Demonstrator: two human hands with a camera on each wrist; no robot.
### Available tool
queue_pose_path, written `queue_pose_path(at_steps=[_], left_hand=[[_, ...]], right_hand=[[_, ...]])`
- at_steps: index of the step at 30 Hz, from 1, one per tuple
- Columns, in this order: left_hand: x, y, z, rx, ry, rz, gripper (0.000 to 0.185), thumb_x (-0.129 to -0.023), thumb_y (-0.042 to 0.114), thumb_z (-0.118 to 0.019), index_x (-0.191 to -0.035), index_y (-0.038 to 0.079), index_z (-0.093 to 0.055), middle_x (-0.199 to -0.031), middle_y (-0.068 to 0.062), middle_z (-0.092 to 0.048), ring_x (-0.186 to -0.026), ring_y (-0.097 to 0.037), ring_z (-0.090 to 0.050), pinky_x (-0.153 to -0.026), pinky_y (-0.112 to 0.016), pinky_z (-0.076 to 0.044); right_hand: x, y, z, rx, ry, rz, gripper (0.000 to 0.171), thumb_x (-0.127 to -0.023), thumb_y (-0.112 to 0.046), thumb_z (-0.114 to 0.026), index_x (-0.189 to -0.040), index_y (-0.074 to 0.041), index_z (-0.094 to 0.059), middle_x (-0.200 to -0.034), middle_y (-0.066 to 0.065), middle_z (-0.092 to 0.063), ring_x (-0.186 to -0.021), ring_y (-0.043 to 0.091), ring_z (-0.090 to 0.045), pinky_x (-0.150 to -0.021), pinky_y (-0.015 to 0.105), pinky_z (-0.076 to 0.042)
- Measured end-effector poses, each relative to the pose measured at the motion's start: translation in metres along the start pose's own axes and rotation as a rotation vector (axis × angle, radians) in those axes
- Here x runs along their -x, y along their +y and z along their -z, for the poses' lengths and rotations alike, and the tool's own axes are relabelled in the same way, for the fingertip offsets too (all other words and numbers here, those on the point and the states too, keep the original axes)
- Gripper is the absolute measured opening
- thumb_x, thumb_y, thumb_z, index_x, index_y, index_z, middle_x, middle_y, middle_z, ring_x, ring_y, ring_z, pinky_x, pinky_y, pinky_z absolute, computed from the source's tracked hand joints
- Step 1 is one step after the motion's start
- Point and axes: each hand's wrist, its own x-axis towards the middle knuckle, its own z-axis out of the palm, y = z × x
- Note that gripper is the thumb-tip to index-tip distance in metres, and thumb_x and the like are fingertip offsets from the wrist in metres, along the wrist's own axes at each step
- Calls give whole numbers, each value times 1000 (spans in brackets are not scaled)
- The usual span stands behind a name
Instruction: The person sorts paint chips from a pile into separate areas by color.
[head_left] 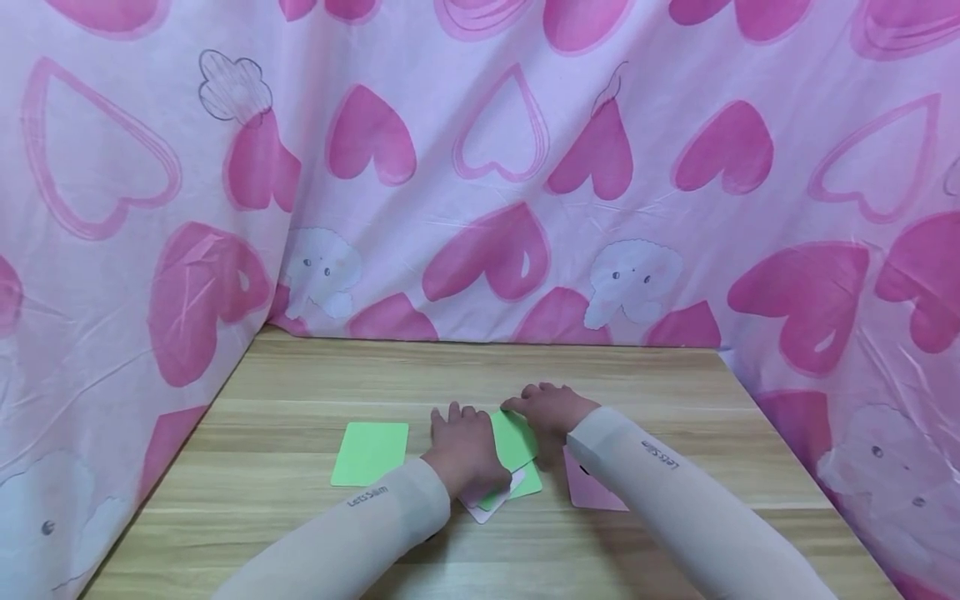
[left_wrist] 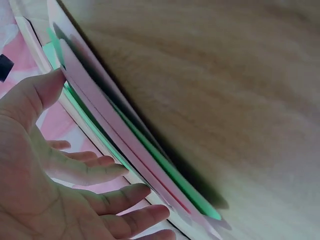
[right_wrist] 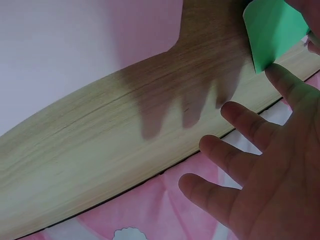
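My left hand [head_left: 467, 446] lies palm down on a small stack of cards [head_left: 504, 482] near the middle of the wooden table [head_left: 300, 533], fingers straight and loosely spread, pressing rather than gripping; my left wrist view shows the same stack [left_wrist: 150, 165] edge-on, thin pink and green layers fanned slightly apart. The cards are plain rounded rectangles, flat and matte, green and pale pink, with no print that I can make out. My right hand [head_left: 551, 410] pinches the top green card [head_left: 513, 440] by its far edge, lifting it a little off the stack; in my right wrist view that card's corner [right_wrist: 272, 32] sits against my fingertip while the other fingers [right_wrist: 240, 155] hang relaxed above the table. The lifted card's long axis runs roughly from 11 o'clock to 5 o'clock, its far end tilted toward 11. A single green card [head_left: 371, 453] lies flat at 9 o'clock of my left hand, just beside it, long axis running 12 to 6. A pink card [head_left: 592, 487] lies at 3 o'clock of the stack, partly under my right sleeve [head_left: 675, 500]
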Motion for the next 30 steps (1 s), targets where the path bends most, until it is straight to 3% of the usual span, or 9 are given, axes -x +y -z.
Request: queue_pose_path(at_steps=[13,24,30], left_hand=[[-1,-7,5,14,-28,-11,96,-71,56,-81,-146,3,-54,-147,-21,-55,-152,-46,-36,-122,-72,-25],[-5,-11,5,61,-15,-58,89,-69,52,-84,-139,3,-58,-139,-18,-59,-150,-45,-37,-122,-71,-25],[-8,-23,8,79,-3,-89,95,-67,51,-85,-145,5,-54,-148,-17,-55,-153,-45,-33,-123,-70,-24]], right_hand=[[1,4,-4,-83,7,-32,92,-61,-25,-101,-141,-29,-56,-123,0,-59,-110,22,-56,-88,43,-58],[2,10,-10,-107,47,-18,95,-60,-29,-101,-142,-26,-54,-126,2,-58,-115,24,-57,-100,54,-55],[3,14,-8,-194,64,-20,105,-61,-34,-101,-152,-25,-50,-139,1,-57,-121,24,-56,-100,51,-55]])
